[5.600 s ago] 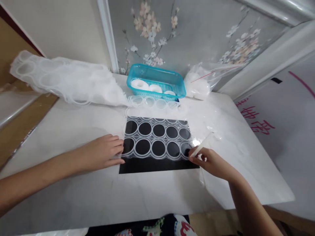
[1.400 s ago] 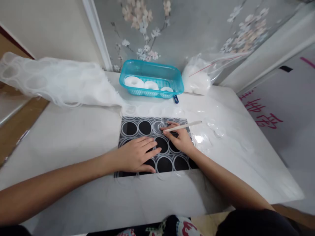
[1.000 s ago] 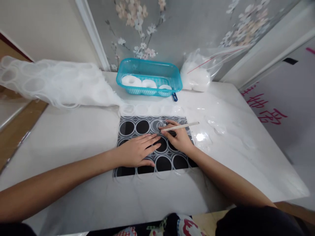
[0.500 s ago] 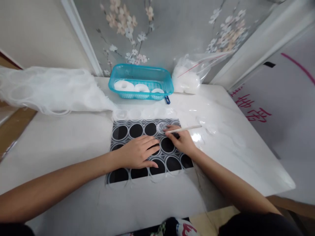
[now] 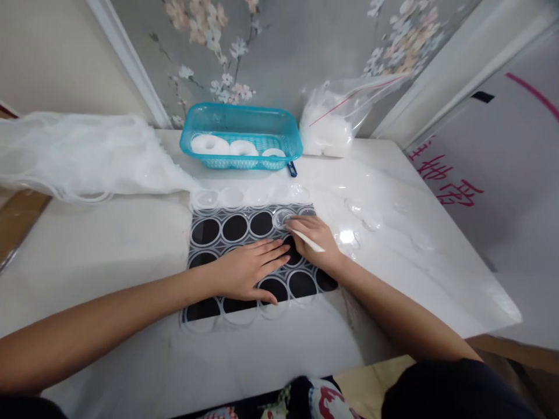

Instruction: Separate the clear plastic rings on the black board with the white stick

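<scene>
A clear plastic sheet of round cups lies over a black mat on the white table. My left hand lies flat on the sheet, fingers stretched out, pressing it down. My right hand is closed on a thin white stick, its fingertips resting at a cup in the sheet's far row. The stick now points back toward my wrist.
A teal basket with white rings stands at the back. A clear bag of white pieces is to its right. A pile of clear cup sheets covers the back left. Loose clear plastic lies right of the mat.
My hands moved from the sheet's near corners up onto it. In the last half second the stick swung from pointing right to lying back along my right hand.
</scene>
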`<state>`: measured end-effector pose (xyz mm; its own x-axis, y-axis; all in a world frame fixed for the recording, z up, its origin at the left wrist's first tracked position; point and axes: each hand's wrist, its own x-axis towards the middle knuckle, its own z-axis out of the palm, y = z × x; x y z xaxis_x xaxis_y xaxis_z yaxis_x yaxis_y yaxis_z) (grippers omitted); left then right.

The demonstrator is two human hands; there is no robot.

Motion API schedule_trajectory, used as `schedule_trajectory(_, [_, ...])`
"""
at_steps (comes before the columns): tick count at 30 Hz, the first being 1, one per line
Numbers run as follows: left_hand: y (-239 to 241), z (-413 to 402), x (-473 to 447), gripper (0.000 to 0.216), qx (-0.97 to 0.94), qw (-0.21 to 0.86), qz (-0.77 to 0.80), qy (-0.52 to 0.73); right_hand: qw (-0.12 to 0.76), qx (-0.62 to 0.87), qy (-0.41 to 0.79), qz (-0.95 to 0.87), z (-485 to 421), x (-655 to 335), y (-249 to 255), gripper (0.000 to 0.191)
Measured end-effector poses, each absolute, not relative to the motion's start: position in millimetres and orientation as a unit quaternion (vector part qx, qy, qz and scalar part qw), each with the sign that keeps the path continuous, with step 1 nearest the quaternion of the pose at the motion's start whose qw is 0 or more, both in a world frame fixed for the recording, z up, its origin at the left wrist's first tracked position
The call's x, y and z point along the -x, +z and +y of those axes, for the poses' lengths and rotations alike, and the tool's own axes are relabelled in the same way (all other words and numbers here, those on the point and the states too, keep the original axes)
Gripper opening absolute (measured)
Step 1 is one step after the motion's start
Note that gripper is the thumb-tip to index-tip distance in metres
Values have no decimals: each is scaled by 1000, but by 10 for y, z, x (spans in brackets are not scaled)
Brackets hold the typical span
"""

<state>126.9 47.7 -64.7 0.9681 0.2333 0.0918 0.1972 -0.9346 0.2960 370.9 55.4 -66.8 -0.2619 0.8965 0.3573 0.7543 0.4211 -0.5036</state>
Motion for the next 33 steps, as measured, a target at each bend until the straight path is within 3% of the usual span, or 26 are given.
schedule_trajectory(5, [-575, 482, -1234, 86, -985, 128, 102, 57, 377, 649, -3, -660, 801, -4167, -505, 28])
schedule_trajectory(12, [-550, 560, -1586, 68, -986, 73, 95, 114, 399, 572, 278, -661, 331, -4122, -709, 27])
schedule_trajectory(19, [-633, 624, -1728, 77, -989, 93, 106, 40, 403, 581, 293, -643, 308, -4087, -729, 23])
schedule_trajectory(24, [-668, 616, -1680, 81, -986, 122, 105, 51, 342, 590, 174, -710, 421, -4151, -723, 23])
schedule_trajectory(28, [-654, 580, -1690, 87, -987, 123, 102, 31, 320, 754, -22, -573, 772, -4537, -558, 36])
schedule_trajectory(33, [-540, 579, -1513, 74, -987, 103, 103, 60, 266, 782, -29, -564, 735, -4846, -464, 19])
